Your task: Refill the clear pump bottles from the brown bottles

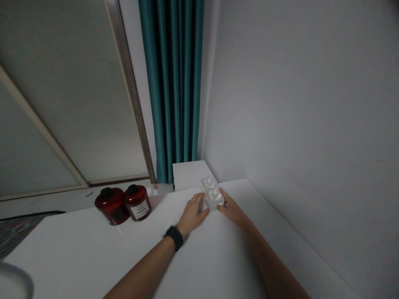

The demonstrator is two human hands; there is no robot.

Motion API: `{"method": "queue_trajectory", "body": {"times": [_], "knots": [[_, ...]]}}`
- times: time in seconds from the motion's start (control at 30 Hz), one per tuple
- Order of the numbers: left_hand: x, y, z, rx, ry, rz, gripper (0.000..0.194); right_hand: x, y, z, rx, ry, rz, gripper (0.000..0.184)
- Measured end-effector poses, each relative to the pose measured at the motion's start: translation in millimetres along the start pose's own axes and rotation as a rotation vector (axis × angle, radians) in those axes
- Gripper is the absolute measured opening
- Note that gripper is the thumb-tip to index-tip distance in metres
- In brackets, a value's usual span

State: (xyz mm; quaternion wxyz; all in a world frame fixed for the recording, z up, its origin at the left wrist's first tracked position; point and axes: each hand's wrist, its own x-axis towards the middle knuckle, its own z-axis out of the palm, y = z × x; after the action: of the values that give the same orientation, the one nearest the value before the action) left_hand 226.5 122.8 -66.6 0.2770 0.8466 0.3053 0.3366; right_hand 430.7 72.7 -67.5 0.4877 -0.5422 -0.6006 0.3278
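At the far edge of the white bench (pixel 199 257): white wall (pixel 296 104) on the right, teal curtain (pixel 173 79) behind. Two dark red lidded jars (pixel 137 199) stand touching each other near that edge, left of the hands. Clear plastic box (pixel 212 193) with white lumps inside sits at the edge, gripped from both sides. Left hand (pixel 195 214), black watch (pixel 174 237) on its wrist, is closed on the box's left side; right hand (pixel 232 209) is closed on its right side.
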Motion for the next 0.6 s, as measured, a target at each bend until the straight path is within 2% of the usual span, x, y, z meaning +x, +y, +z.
{"method": "queue_trajectory", "body": {"times": [0.23,0.6], "knots": [[-1.3,-3.3,0.1,-0.014,-0.009,0.023,0.052,-1.9,-4.2,-2.4,0.022,-0.024,-0.002,0.071],[-2.7,3.1,-2.9,0.000,-0.029,0.022,0.053,-1.3,-1.2,-3.6,0.018,-0.022,-0.007,0.072]]}}
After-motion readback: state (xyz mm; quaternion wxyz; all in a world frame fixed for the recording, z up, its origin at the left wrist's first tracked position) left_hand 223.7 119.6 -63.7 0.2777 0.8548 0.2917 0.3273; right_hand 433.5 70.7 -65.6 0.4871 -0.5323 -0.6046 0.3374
